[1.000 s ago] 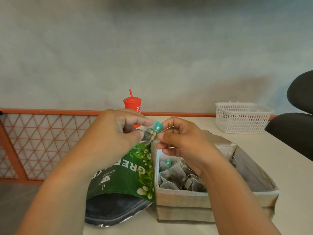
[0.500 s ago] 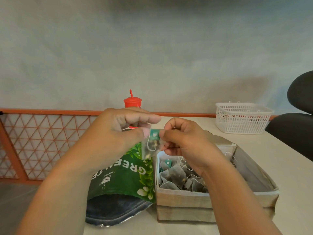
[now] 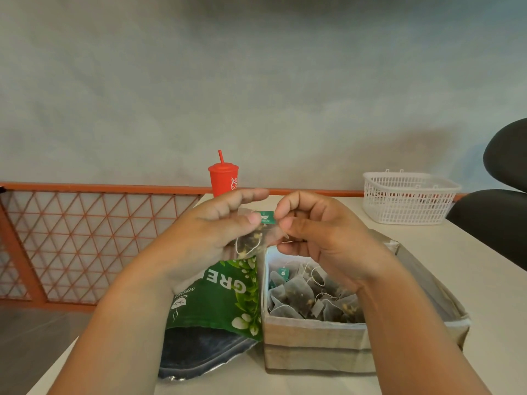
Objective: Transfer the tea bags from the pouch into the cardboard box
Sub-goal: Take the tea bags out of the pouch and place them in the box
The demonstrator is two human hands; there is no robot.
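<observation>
1. Head view, centre of frame. The left hand (image 3: 211, 235) holds one tea bag (image 3: 251, 242) in the air, above the line where pouch and box meet. The thumb presses the mesh against curled fingers, and the forefinger sticks out straight over the top.
2. The right hand (image 3: 322, 238) has its fingers curled in tight. Thumb and forefinger appear to pinch the right edge of the bag's green paper tag (image 3: 267, 217). A bit of string shows just under the fingertips.
3. Lower centre-left: the green pouch (image 3: 216, 295) lies on the table (image 3: 479, 275), mouth toward the camera, touching the box's left wall. Its inside is dark, so I cannot tell how many bags remain.
4. Lower centre-right: the cardboard box (image 3: 313, 346) is open on top and holds a heap of tea bags (image 3: 308, 297) with loose strings looping over them.
5. Upper part of the frame: a red cup (image 3: 223, 179) with a straw stands behind the hands, and a white basket (image 3: 407, 198) stands at right. An orange lattice rail (image 3: 85, 238) is at left and a dark chair (image 3: 502, 212) at the far right edge.
6. Risks, as I judge them:
   - Pulling tag and bag apart too hard could tear the string off or split the thin mesh and spill leaves.
   - Letting go while the bag hangs over the seam could drop it back onto the pouch or between the two.
   - A trailing string could snag on the box rim or hook a bag already inside and drag it out as the hand lifts.
</observation>
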